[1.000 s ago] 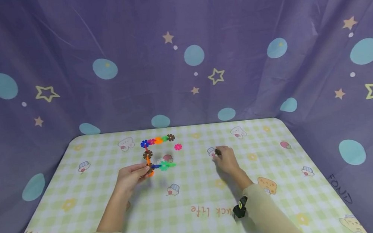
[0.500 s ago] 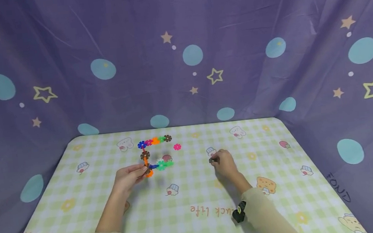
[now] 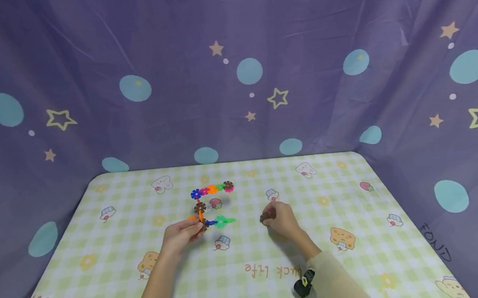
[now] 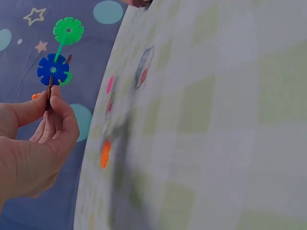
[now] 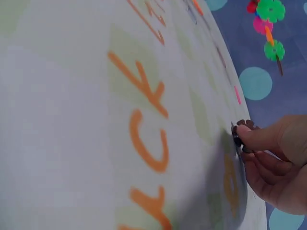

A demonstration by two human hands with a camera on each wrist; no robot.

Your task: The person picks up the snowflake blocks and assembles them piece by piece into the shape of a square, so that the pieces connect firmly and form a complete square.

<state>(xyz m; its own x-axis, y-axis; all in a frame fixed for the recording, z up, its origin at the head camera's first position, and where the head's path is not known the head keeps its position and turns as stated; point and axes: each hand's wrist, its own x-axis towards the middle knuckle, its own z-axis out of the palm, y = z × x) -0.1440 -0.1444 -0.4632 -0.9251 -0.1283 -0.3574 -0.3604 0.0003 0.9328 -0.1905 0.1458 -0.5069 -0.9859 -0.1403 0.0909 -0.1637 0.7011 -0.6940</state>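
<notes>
My left hand (image 3: pixel 180 237) pinches a brown notched plastic disc at the lower corner of a chain of interlocking snowflake discs (image 4: pixel 53 70), held above the table. From that corner, a blue and green arm (image 3: pixel 221 221) points right. The other side rises through a brown disc (image 3: pixel 200 208) to a blue disc (image 3: pixel 196 194), then a top row runs right to a brown end disc (image 3: pixel 228 185). My right hand (image 3: pixel 283 219), apart from the chain, pinches brown notched plastic (image 5: pixel 246 125) between thumb and fingers, close over the cloth; the fingers partly cover it.
A loose pink disc (image 5: pixel 238 95) lies on the checked tablecloth (image 3: pixel 253 291), partly behind the chain's brown end in the head view. A loose orange disc (image 4: pixel 105 154) lies near my left hand. A purple curtain (image 3: pixel 322 112) stands behind the table.
My left hand has carried the chain slightly right and toward me. My right hand has moved left and toward me with its brown piece, narrowing the gap between the hands.
</notes>
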